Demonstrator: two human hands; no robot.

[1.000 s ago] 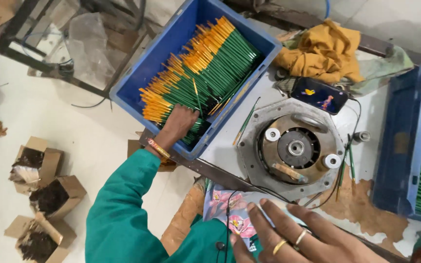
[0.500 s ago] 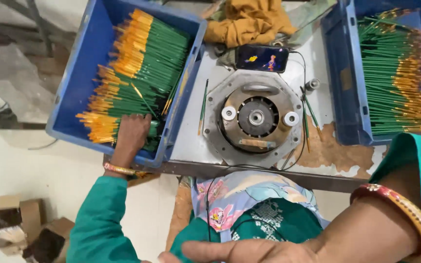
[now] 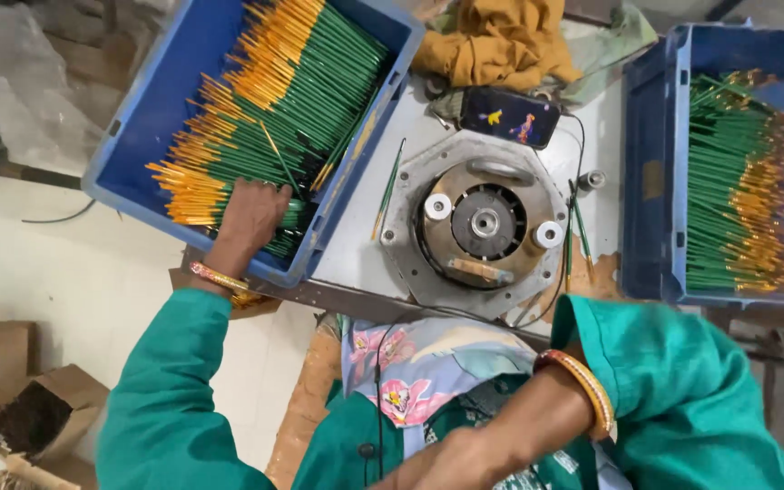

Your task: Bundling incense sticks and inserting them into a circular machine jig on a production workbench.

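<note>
The left hand (image 3: 249, 216) lies inside the blue crate (image 3: 142, 118) at the upper left of the frame, palm down, with the fingers curled over the near end of the green pencils (image 3: 301, 100). It seems to gather a small bunch, though a closed grip cannot be confirmed from this angle. The pencils are thin, stiff and light, and their lacquered surface is probably smooth, so a loose bunch could slide apart. They lie in one direction, with the orange ends toward the far left wall of the crate. The best place to take them looks like the middle of the green shafts, where a handful stays balanced.

The right hand (image 3: 451, 463) is at the bottom centre of the frame, near the person's lap, well apart from the pencils (only the wrist with its bangle and part of the hand show). If it holds something cannot be told.

Between the two crates, a round metal machine (image 3: 478, 222) sits on the table (image 3: 356, 259), and a second blue crate (image 3: 651, 181) of pencils stands at the right.
</note>
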